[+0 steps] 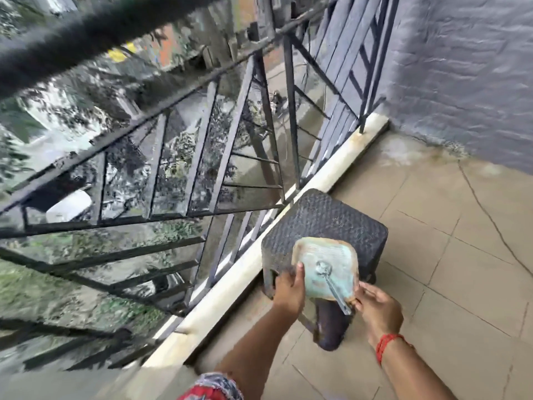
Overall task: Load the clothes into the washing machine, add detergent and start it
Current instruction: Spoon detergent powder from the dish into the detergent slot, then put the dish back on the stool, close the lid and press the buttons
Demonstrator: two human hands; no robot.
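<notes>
Floor (461,255) of beige tiles filling the right and lower part, meeting a grey rough wall (461,67) at the top right. Running slantwise from the lower left up to the wall, a dark metal railing (202,174) standing on a pale curb (288,226), with blurred greenery showing through the bars.

Standing just beside the curb, a dark woven stool (323,220). Over its near edge, a square dish (337,255) with a worn brownish rim, holding pale blue-green stuff; not possible to tell whether resting on the stool or only being held above it. Lying in the dish, a metal spoon (328,280), bowl in the middle, handle pointing out over the near right corner.

Gripping the left edge of the dish, the left hand (288,290), thumb lying on the rim. Pinching the end of the spoon handle at the dish corner, the right hand (377,310), fingers curled. Circling the right wrist, a red thread (386,345). Showing below the dish, something dark and rounded (328,327), too blurred to name.
</notes>
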